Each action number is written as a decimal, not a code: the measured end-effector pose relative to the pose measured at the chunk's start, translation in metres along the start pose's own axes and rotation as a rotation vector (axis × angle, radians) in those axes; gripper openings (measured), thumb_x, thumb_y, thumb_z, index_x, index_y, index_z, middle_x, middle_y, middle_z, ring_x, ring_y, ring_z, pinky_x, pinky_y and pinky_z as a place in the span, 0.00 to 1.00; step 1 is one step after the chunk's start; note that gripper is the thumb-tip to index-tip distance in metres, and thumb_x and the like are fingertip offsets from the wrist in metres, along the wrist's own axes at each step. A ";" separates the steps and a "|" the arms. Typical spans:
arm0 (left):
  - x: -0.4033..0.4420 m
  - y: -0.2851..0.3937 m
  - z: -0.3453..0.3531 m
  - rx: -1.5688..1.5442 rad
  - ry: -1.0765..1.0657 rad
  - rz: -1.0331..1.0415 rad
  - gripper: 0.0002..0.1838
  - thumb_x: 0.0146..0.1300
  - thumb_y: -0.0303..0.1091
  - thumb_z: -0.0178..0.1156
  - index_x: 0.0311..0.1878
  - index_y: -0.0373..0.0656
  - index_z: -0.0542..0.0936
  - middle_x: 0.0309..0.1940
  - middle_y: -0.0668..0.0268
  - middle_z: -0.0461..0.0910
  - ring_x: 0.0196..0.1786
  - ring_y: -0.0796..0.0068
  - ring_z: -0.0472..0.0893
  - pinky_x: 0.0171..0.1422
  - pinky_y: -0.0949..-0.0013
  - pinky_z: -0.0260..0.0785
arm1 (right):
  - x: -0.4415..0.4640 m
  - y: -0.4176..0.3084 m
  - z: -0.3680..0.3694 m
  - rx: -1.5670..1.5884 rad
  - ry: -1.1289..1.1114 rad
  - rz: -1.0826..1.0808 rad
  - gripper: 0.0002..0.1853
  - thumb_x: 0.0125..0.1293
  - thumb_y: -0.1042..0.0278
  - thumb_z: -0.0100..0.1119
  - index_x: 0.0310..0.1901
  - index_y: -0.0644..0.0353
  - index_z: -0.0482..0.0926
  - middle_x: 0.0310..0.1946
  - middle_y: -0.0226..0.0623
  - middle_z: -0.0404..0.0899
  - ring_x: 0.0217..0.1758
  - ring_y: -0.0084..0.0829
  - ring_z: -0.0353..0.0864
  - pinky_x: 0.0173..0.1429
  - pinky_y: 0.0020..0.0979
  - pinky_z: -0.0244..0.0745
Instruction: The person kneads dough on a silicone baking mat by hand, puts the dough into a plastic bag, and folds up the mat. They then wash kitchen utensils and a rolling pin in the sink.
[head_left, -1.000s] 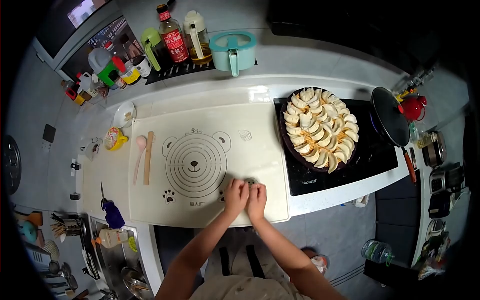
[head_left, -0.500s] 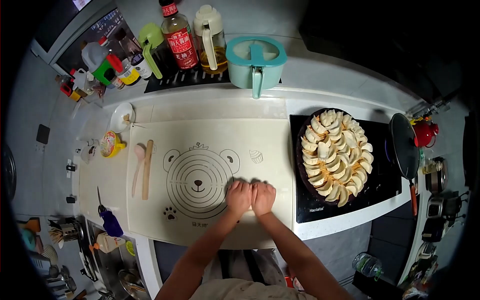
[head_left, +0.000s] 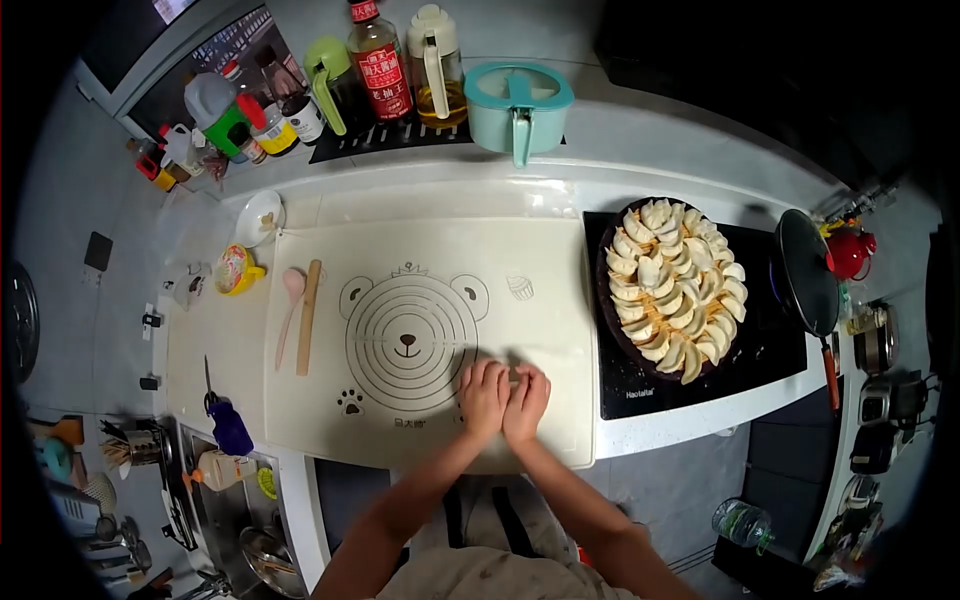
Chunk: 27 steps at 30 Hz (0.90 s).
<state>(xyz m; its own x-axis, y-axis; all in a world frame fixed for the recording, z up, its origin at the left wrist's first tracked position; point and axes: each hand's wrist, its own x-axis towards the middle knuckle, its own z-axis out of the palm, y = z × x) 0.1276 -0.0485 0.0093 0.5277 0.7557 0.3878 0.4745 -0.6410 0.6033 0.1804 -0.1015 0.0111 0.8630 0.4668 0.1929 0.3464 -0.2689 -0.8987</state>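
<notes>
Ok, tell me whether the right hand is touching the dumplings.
Apart: the head view shows bare mat and a strip of black cooktop between the right hand and the dumplings.

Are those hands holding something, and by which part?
I can't tell: the left hand and right hand, close together over the mat, would hide anything beneath them.

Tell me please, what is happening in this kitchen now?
A person's left hand and right hand are close together over the near right part of the mat, with fingers curled. Whatever may be between them is hidden. The spoon and the rolling pin lie side by side at the mat's left. To the right, many dumplings sit on a round tray on the stove, with a pan beyond the tray.
</notes>
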 end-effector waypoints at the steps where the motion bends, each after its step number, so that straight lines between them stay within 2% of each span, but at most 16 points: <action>1: -0.006 -0.003 0.001 0.007 0.029 -0.005 0.07 0.55 0.35 0.53 0.34 0.45 0.76 0.34 0.65 0.76 0.39 0.59 0.72 0.42 0.60 0.63 | -0.007 0.007 0.002 -0.025 0.022 -0.055 0.09 0.61 0.70 0.45 0.39 0.63 0.72 0.36 0.44 0.75 0.42 0.44 0.71 0.50 0.38 0.63; 4: -0.012 -0.019 0.011 0.027 0.094 0.070 0.07 0.55 0.34 0.51 0.32 0.45 0.76 0.35 0.66 0.77 0.37 0.61 0.73 0.41 0.62 0.63 | -0.001 0.028 0.009 -0.066 -0.047 -0.307 0.08 0.59 0.72 0.46 0.38 0.63 0.73 0.37 0.44 0.75 0.41 0.44 0.71 0.49 0.39 0.63; 7: 0.004 -0.027 0.020 0.083 0.101 0.059 0.07 0.54 0.34 0.49 0.31 0.46 0.77 0.35 0.67 0.78 0.36 0.63 0.74 0.40 0.63 0.63 | 0.024 0.042 0.021 -0.049 -0.112 -0.381 0.08 0.57 0.72 0.47 0.38 0.62 0.73 0.36 0.45 0.75 0.39 0.45 0.72 0.47 0.40 0.64; 8: 0.013 -0.028 0.026 0.091 0.185 0.076 0.06 0.55 0.34 0.50 0.27 0.46 0.76 0.28 0.67 0.77 0.30 0.64 0.74 0.35 0.62 0.64 | 0.035 0.047 0.023 -0.066 -0.180 -0.418 0.08 0.57 0.73 0.46 0.36 0.62 0.73 0.34 0.46 0.75 0.36 0.46 0.73 0.43 0.41 0.66; 11: 0.041 -0.032 0.036 0.173 0.068 -0.080 0.09 0.56 0.33 0.50 0.22 0.44 0.73 0.23 0.64 0.75 0.28 0.61 0.72 0.33 0.60 0.64 | 0.072 0.042 0.038 -0.118 -0.238 -0.309 0.07 0.56 0.70 0.48 0.35 0.61 0.73 0.28 0.46 0.77 0.29 0.45 0.74 0.35 0.40 0.69; 12: 0.051 -0.032 0.039 0.211 0.050 -0.131 0.10 0.56 0.32 0.50 0.20 0.41 0.72 0.20 0.58 0.72 0.28 0.56 0.71 0.35 0.58 0.64 | 0.079 0.038 0.044 -0.237 -0.233 -0.255 0.07 0.58 0.69 0.47 0.36 0.60 0.73 0.25 0.44 0.76 0.26 0.44 0.75 0.31 0.40 0.69; 13: 0.061 -0.036 0.042 0.214 0.024 -0.135 0.12 0.56 0.32 0.50 0.18 0.41 0.71 0.19 0.57 0.73 0.26 0.55 0.72 0.35 0.58 0.64 | 0.085 0.034 0.049 -0.354 -0.224 -0.201 0.07 0.59 0.68 0.46 0.36 0.58 0.72 0.22 0.42 0.76 0.22 0.44 0.75 0.27 0.40 0.69; 14: 0.065 -0.046 0.052 0.236 0.044 -0.140 0.14 0.57 0.33 0.50 0.17 0.41 0.72 0.18 0.56 0.74 0.24 0.53 0.72 0.33 0.56 0.65 | 0.090 0.031 0.055 -0.423 -0.240 -0.143 0.06 0.59 0.68 0.47 0.36 0.57 0.72 0.21 0.41 0.76 0.22 0.44 0.75 0.26 0.40 0.69; 16: 0.076 -0.046 0.048 0.272 -0.147 -0.364 0.20 0.60 0.42 0.46 0.19 0.40 0.76 0.20 0.54 0.77 0.26 0.52 0.75 0.35 0.54 0.67 | 0.097 0.019 0.063 -0.563 -0.282 -0.020 0.06 0.59 0.67 0.47 0.35 0.57 0.72 0.19 0.42 0.76 0.21 0.44 0.75 0.27 0.41 0.70; 17: 0.082 -0.047 0.045 0.239 -0.228 -0.459 0.22 0.61 0.45 0.44 0.20 0.39 0.77 0.22 0.54 0.77 0.28 0.52 0.76 0.35 0.53 0.67 | 0.090 0.014 0.063 -0.560 -0.239 -0.086 0.06 0.59 0.67 0.48 0.36 0.57 0.72 0.20 0.42 0.76 0.22 0.44 0.75 0.28 0.41 0.70; 19: 0.093 -0.061 0.035 -0.036 -0.376 -0.566 0.24 0.62 0.47 0.42 0.23 0.39 0.78 0.24 0.52 0.78 0.30 0.51 0.77 0.38 0.53 0.68 | 0.083 0.000 0.064 -0.552 -0.153 -0.218 0.07 0.59 0.67 0.48 0.36 0.58 0.73 0.21 0.43 0.76 0.24 0.44 0.75 0.30 0.41 0.70; 20: 0.090 -0.067 0.023 -0.153 -0.429 -0.630 0.21 0.61 0.45 0.43 0.25 0.40 0.78 0.24 0.52 0.77 0.30 0.50 0.76 0.38 0.54 0.67 | 0.066 -0.010 0.053 -0.435 -0.163 -0.290 0.09 0.58 0.67 0.48 0.38 0.60 0.72 0.26 0.46 0.76 0.31 0.45 0.74 0.38 0.40 0.70; 23: 0.040 -0.065 0.000 -0.106 -0.334 -0.271 0.18 0.61 0.43 0.44 0.31 0.41 0.79 0.26 0.52 0.77 0.31 0.51 0.76 0.38 0.55 0.67 | 0.009 -0.014 0.042 -0.114 -0.100 -0.267 0.09 0.56 0.69 0.47 0.38 0.61 0.72 0.32 0.44 0.75 0.41 0.44 0.72 0.48 0.42 0.64; 25: 0.001 -0.061 -0.008 -0.108 -0.342 -0.180 0.13 0.60 0.38 0.46 0.35 0.41 0.78 0.30 0.57 0.78 0.34 0.56 0.76 0.40 0.57 0.67 | -0.015 -0.014 0.031 0.036 -0.080 -0.195 0.11 0.57 0.70 0.43 0.40 0.62 0.72 0.38 0.45 0.74 0.46 0.45 0.69 0.55 0.42 0.60; 27: -0.008 -0.046 -0.022 -0.141 -0.098 0.012 0.11 0.58 0.34 0.47 0.34 0.42 0.78 0.32 0.63 0.78 0.37 0.61 0.76 0.43 0.60 0.65 | -0.028 -0.013 0.030 0.001 -0.043 -0.117 0.13 0.58 0.71 0.41 0.42 0.64 0.71 0.43 0.46 0.73 0.48 0.45 0.68 0.58 0.41 0.58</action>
<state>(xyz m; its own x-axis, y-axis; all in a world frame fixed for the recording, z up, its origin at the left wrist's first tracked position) 0.0860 -0.0225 -0.0058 0.6021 0.7272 0.3295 0.3684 -0.6192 0.6934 0.1404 -0.0859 0.0051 0.8002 0.5308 0.2792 0.4433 -0.2099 -0.8714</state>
